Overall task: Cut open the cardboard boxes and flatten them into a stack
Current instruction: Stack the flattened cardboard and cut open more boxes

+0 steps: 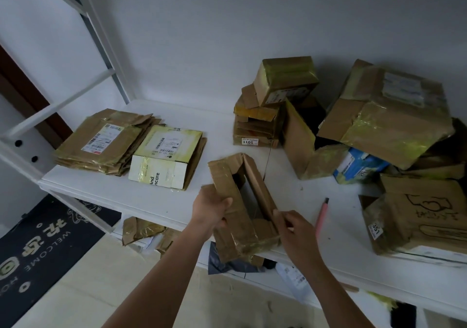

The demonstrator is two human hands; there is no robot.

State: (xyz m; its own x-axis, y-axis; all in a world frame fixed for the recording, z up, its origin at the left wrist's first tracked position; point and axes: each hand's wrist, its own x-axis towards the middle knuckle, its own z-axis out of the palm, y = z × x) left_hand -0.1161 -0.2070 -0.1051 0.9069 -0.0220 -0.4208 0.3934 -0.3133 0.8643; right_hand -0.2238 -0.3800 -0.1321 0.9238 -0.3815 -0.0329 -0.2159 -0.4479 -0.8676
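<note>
A small brown cardboard box (pixel 235 216), cut open at both ends and wrapped in shiny tape, lies at the front edge of the white shelf (pixel 156 196). My left hand (pixel 211 209) grips its left wall. My right hand (pixel 294 229) pinches a flap at the box's right side. To the left lies a stack of flattened boxes (pixel 101 143), with a white flattened box (pixel 164 158) leaning against it. A pink utility knife (pixel 322 214) rests on the shelf just right of my right hand.
Unopened taped boxes are piled at the back middle (pixel 275 105) and right (pixel 386 117), with a printed box (pixel 419 216) at the front right. Cardboard scraps lie on the lower shelf (pixel 141 229). A dark doormat (pixel 43 246) covers the floor at left.
</note>
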